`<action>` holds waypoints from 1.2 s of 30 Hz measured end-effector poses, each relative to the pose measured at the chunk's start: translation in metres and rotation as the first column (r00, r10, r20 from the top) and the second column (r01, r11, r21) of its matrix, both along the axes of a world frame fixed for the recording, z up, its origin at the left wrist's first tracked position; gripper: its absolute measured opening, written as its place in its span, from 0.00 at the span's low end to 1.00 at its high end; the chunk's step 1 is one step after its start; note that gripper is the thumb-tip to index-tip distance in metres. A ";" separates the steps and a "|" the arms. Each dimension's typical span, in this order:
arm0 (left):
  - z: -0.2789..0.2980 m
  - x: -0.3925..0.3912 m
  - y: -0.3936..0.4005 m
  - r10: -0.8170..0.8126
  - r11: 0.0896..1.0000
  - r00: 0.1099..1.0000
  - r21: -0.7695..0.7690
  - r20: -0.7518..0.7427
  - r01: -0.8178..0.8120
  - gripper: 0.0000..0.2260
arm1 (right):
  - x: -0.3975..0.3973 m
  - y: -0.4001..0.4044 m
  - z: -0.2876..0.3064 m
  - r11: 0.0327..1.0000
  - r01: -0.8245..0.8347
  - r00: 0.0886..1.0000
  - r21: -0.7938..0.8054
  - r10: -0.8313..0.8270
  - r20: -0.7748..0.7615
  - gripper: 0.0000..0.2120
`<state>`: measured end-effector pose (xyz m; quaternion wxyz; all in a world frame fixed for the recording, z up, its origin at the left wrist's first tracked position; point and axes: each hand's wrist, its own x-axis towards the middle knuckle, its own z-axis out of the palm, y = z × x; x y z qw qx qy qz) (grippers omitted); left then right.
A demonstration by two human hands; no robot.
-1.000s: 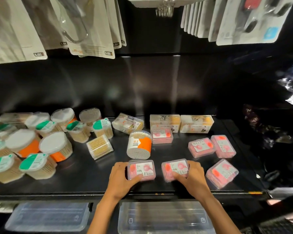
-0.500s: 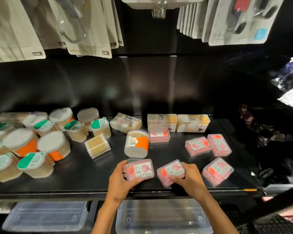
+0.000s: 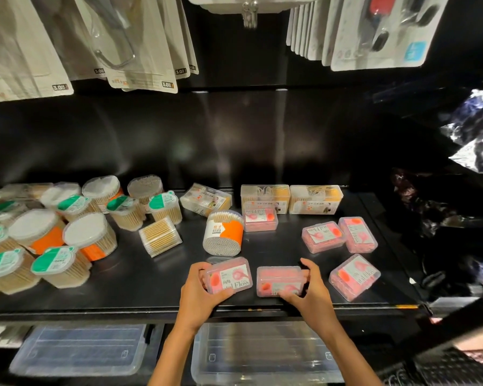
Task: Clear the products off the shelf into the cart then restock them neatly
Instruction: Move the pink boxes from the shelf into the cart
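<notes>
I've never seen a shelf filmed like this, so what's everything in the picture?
Floss boxes: six, pink, right half of the shelf; two in the hands at the front edge.
Stick boxes: three, clear with yellow contents, along the back.
Orange tubs: several, white-topped, left side; one orange tub on its side mid-shelf.
Green tubs: several, green-lidded, left side.
Clear pack: one, tan sticks, tilted mid-shelf.
Shelf: one, black.
Hanging cards: many, white, above.
Bins: two, clear, below the shelf.
Left hand: grips one floss box.
Right hand: grips another floss box.
</notes>
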<state>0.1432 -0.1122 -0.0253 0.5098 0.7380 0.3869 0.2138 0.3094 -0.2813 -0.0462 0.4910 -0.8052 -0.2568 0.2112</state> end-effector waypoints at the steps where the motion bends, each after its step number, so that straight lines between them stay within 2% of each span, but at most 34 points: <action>1: 0.000 0.000 0.000 0.006 1.000 1.000 -0.009 -0.004 -0.006 0.27 | 0.000 0.000 -0.003 1.000 -0.015 0.999 -0.010 0.015 0.039 0.32; 3: -0.002 0.001 0.002 0.015 0.999 1.000 -0.038 -0.012 -0.015 0.28 | -0.001 0.000 -0.003 0.999 -0.040 0.997 -0.010 0.040 0.071 0.24; 6: -0.004 0.003 0.004 0.029 0.996 1.000 -0.083 -0.007 -0.029 0.27 | -0.003 0.000 0.002 0.998 -0.033 0.996 0.055 0.038 -0.083 0.19; 11: 0.000 0.009 0.002 -0.020 0.982 0.998 -0.184 0.062 0.031 0.21 | -0.007 -0.010 0.013 0.981 0.031 0.963 0.193 0.023 -0.270 0.20; 15: 0.005 0.018 0.003 -0.135 0.960 0.983 -0.229 0.123 0.161 0.18 | -0.016 -0.024 0.013 0.958 0.135 0.946 0.254 -0.049 -0.320 0.18; 17: 0.011 0.026 0.000 -0.230 0.934 0.960 -0.241 0.163 0.264 0.16 | -0.021 -0.034 0.011 0.930 0.207 0.937 0.304 -0.099 -0.334 0.23; 19: 0.017 0.035 -0.005 -0.319 0.900 0.930 -0.248 0.183 0.358 0.17 | -0.026 -0.046 0.013 0.870 0.300 0.908 0.392 -0.133 -0.398 0.34; 22: 0.023 0.050 -0.016 -0.415 0.854 0.890 -0.257 0.190 0.453 0.20 | -0.038 -0.072 0.016 0.729 0.487 0.827 0.481 -0.208 -0.522 0.36; 24: 0.024 0.062 -0.031 -0.494 0.811 0.849 -0.252 0.188 0.528 0.21 | -0.050 -0.094 0.017 0.643 0.584 0.769 0.495 -0.244 -0.591 0.42; 25: 0.025 0.068 -0.042 -0.540 0.781 0.820 -0.250 0.190 0.572 0.22 | -0.056 -0.107 0.016 0.596 0.630 0.738 0.498 -0.260 -0.623 0.41; 28: 0.025 0.088 -0.083 -0.702 0.644 0.684 -0.235 0.199 0.728 0.20 | -0.076 -0.149 0.019 0.419 0.771 0.624 0.480 -0.346 -0.700 0.22; 29: 0.024 0.094 -0.098 -0.754 0.591 0.629 -0.224 0.189 0.775 0.19 | -0.083 -0.165 0.018 0.380 0.802 0.591 0.460 -0.395 -0.704 0.25; 30: 0.022 0.100 -0.119 -0.799 0.539 0.577 -0.221 0.171 0.813 0.20 | -0.091 -0.183 0.020 0.343 0.823 0.567 0.454 -0.444 -0.693 0.33; 31: 0.021 0.104 -0.133 -0.810 0.521 0.562 -0.232 0.169 0.821 0.24 | -0.098 -0.195 0.021 0.326 0.837 0.547 0.439 -0.492 -0.678 0.40; 32: 0.019 0.109 -0.145 -0.816 0.510 0.553 -0.240 0.168 0.826 0.29 | -0.104 -0.205 0.022 0.309 0.855 0.518 0.416 -0.536 -0.667 0.41; 33: 0.018 0.115 -0.164 -0.841 0.473 0.516 -0.244 0.161 0.847 0.33 | -0.113 -0.224 0.020 0.272 0.876 0.478 0.398 -0.589 -0.651 0.38; 34: 0.017 0.120 -0.185 -0.869 0.431 0.472 -0.244 0.146 0.869 0.32 | -0.120 -0.241 0.018 0.232 0.896 0.435 0.379 -0.630 -0.643 0.33; 36: 0.009 0.129 -0.227 -0.931 0.315 0.347 -0.235 0.110 0.919 0.23 | -0.132 -0.274 0.015 0.166 0.922 0.362 0.350 -0.688 -0.629 0.21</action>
